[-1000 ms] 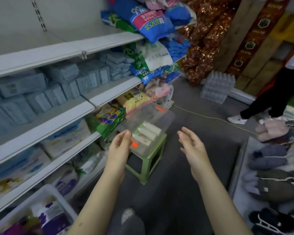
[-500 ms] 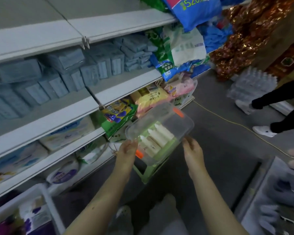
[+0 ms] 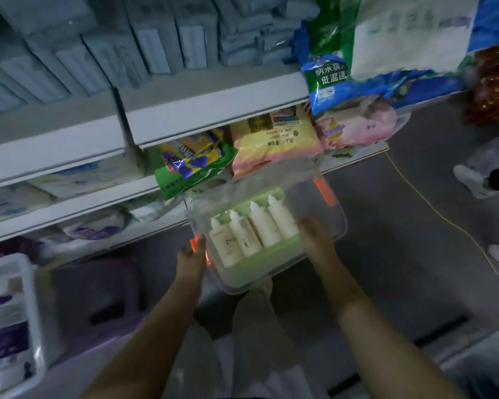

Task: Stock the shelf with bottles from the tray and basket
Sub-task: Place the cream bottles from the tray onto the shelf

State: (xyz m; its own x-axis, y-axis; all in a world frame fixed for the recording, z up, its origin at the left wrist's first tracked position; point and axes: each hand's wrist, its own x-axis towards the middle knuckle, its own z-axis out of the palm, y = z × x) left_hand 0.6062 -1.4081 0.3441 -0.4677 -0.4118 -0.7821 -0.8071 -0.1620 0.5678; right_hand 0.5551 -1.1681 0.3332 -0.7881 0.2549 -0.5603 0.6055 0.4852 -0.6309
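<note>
left hand (image 3: 192,254) gripping rim of clear tray (image 3: 333,217), four bottles (image 3: 251,228) lying side by side inside, snug so probably not rolling. right hand (image 3: 317,240) gripping opposite rim, guessing two-sided hold is balancing load for lifting.

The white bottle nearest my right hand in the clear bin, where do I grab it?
Grip the rightmost bottle at its tapered shoulder below the cap, coming from above. It lies flat in the clear bin, cap toward the shelf, tight against its neighbour; only the taper and its free right side leave finger room.
</note>
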